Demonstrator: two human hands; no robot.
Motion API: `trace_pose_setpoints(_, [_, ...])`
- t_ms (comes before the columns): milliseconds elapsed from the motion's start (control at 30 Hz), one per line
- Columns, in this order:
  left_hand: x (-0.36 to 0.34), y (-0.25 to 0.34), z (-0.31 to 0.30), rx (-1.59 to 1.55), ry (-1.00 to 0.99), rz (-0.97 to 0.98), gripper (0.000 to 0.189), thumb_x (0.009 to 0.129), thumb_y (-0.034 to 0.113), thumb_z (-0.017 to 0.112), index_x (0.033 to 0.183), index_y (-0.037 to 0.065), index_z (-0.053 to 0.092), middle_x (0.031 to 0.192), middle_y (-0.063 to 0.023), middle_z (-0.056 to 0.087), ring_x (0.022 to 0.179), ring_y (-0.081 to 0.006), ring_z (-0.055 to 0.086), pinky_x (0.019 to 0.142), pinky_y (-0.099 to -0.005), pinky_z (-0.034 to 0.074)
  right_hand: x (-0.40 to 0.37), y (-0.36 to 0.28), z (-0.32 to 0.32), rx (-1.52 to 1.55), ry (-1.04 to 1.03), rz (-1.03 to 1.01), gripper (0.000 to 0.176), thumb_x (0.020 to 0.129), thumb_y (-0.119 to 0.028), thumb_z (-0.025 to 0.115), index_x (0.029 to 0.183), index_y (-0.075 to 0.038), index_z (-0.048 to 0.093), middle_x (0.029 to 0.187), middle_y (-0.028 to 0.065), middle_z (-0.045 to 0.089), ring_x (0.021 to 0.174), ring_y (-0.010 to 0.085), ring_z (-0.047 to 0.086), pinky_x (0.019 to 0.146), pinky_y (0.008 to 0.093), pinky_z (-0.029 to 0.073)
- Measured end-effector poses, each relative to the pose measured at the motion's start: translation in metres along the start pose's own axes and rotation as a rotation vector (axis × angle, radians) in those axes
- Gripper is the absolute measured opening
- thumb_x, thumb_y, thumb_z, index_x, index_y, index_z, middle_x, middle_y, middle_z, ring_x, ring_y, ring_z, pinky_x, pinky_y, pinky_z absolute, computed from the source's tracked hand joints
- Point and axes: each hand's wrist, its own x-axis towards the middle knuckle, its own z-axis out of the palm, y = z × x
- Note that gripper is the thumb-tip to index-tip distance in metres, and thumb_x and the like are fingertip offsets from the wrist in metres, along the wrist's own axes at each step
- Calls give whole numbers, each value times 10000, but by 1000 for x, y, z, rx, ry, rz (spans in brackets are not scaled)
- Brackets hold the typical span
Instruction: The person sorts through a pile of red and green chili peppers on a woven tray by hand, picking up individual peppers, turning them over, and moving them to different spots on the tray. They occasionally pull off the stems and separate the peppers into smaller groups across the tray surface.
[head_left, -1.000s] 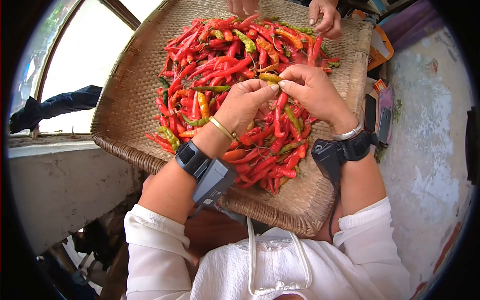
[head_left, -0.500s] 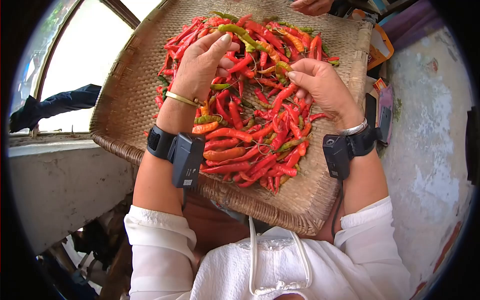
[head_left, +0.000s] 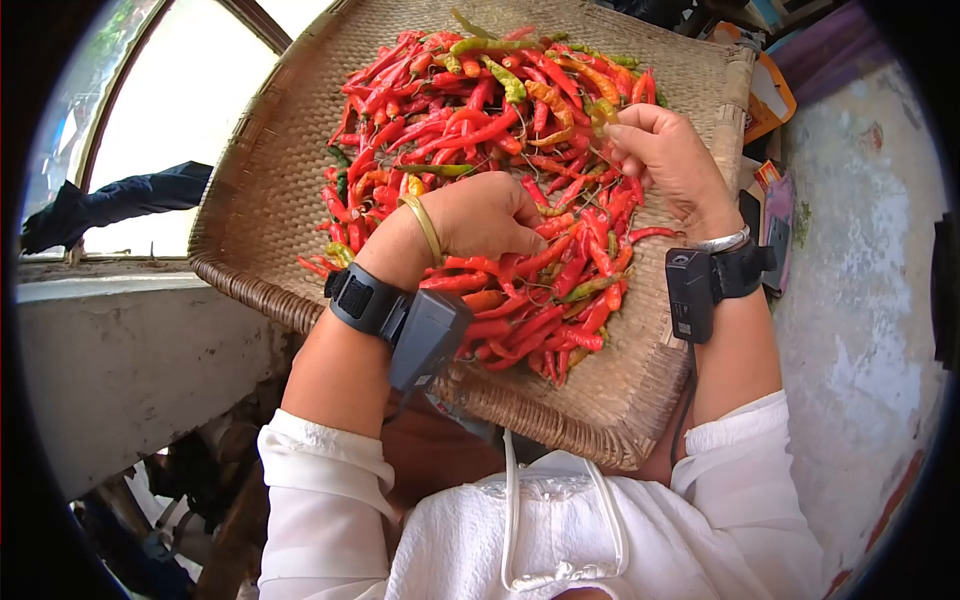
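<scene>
Where the heap of chillies [head_left: 470, 120] thickens near its middle, the left hand [head_left: 490, 215] lies knuckles-up on it. Its fingers [head_left: 525, 235] curl tightly downward so that the tips sink among red pods; whether anything is actually gripped beneath them cannot be told. Toward 2 o'clock of the heap, the right hand [head_left: 672, 165] has thumb and forefinger closed in a pinch on a yellow-green chilli [head_left: 601, 112], with the other fingers folded loosely behind. The two hands are apart, with red pods between them.

All the chillies sit in one wide woven tray [head_left: 270, 170] in front of the person. Most pods are red and a few orange. Green and yellowish ones gather at the 12 o'clock edge of the heap, with a few more at 9 o'clock. Bare weave shows from 7 to 11 o'clock and along the near rim at 5 o'clock.

A gold bangle [head_left: 425, 228] and a black strapped unit [head_left: 405, 322] ring the left wrist; a silver bangle [head_left: 722, 241] and a second black unit [head_left: 692, 292] ring the right. Beyond the tray at 9 o'clock, a dark blue cloth [head_left: 120, 200] lies against a bright window [head_left: 170, 110].
</scene>
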Motion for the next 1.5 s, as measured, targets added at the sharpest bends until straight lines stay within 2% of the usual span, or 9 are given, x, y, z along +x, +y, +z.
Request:
trace_pose_setpoints(200, [-16, -2, -34, -231, 365, -106, 240, 865, 223, 571, 705, 48, 610, 593, 13, 580, 503, -25, 498, 462, -173, 390, 12, -6, -12, -116, -153, 20, 141, 845, -143, 571, 859, -4, 580, 652, 13, 573, 509, 53, 529, 423, 183, 403])
trace_pose_setpoints(333, [-1, -8, -43, -1070, 901, 568, 369, 905, 181, 512, 1201, -31, 454, 1033, -82, 602, 773, -106, 609, 684, -247, 530, 18, -7, 7, 457, 43, -214, 397, 852, -192, 590, 1153, 48, 496, 811, 67, 605, 706, 88, 585, 589, 203, 473])
trace_pose_setpoints(433, [3, -17, -36, -765, 920, 316, 369, 888, 181, 537, 1188, -25, 477, 1071, -99, 594, 837, -152, 612, 721, -273, 517, 30, 9, 2, -6, -63, -148, 409, 838, -175, 590, 1188, 14, 495, 942, 71, 589, 806, 101, 576, 672, 239, 473])
trace_pose_setpoints(567, [1, -26, -30, 414, 692, -106, 424, 775, 184, 629, 1167, 60, 525, 1134, -147, 556, 933, -287, 582, 778, -340, 483, 31, 28, 12, -619, -196, -301, 408, 789, -143, 597, 1177, -49, 513, 1069, 111, 557, 937, 211, 567, 781, 322, 460])
trace_pose_setpoints(667, [6, -39, -19, 703, 817, -84, 442, 734, 175, 642, 1149, 72, 530, 1112, -149, 558, 980, -335, 538, 833, -379, 458, 29, 40, 21, -828, -150, -511, 434, 754, -132, 603, 1176, -91, 509, 1030, 165, 549, 997, 318, 529, 875, 381, 421])
trace_pose_setpoints(1067, [16, -38, -7, 661, 658, 55, 198, 723, 99, 565, 911, 68, 619, 776, -160, 611, 751, -322, 593, 682, -403, 474, 13, 21, 22, -839, -407, -356, 106, 720, -92, 591, 798, -39, 638, 693, 134, 614, 668, 301, 593, 633, 379, 466])
trace_pose_setpoints(1200, [4, -20, 0, 614, 520, 97, 162, 723, 120, 584, 866, 58, 627, 747, -163, 607, 714, -331, 587, 642, -406, 472, -2, -8, 8, -589, -505, -64, 116, 762, -118, 584, 773, -11, 628, 623, 58, 592, 643, 122, 585, 570, 293, 444])
trace_pose_setpoints(1333, [-7, -5, 2, 474, 366, 105, 191, 743, 195, 596, 848, 38, 625, 723, -169, 603, 714, -321, 600, 654, -400, 488, 2, -15, -2, -5, -251, -134, 263, 843, -145, 560, 1040, 30, 567, 788, 43, 610, 693, 89, 583, 583, 225, 441])
trace_pose_setpoints(1500, [-33, 13, -20, 6, 236, 18, 211, 837, 203, 568, 802, 1, 618, 596, -57, 581, 528, -133, 542, 501, -257, 437, 12, -5, 5, -186, -43, -246, 419, 823, -192, 590, 1176, 15, 502, 871, 88, 635, 777, 162, 609, 682, 264, 470])
